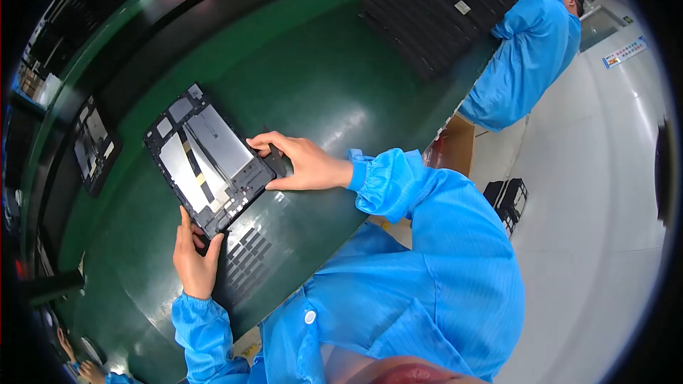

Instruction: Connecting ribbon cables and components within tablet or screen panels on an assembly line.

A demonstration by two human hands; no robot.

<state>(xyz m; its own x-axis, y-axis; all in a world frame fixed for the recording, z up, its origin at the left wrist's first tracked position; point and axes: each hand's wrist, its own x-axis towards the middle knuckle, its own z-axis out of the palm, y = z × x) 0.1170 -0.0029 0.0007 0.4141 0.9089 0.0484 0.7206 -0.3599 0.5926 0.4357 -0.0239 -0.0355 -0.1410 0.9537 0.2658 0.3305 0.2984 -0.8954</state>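
An opened tablet (226,144) lies tilted on the green bench top, its inside facing up. Silver battery panels, a dark ribbon cable and a black frame show in it. My left hand (196,259) grips its near left corner between thumb and fingers. At the near right corner, my right hand (306,162) holds the edge, thumb and fingers apart around that corner. A small black piece (279,161) shows between that thumb and forefinger; its kind is unclear. Just below the tablet lies a sheet of small dark rectangular pads (247,259), next to my left thumb.
Another opened tablet (94,144) rests at the left by a dark rail. A tall stack of black trays (441,11) stands on the far right of the green bench (313,71). People in blue coats (530,53) are beyond it. A cardboard box (455,144) sits past the bench edge.
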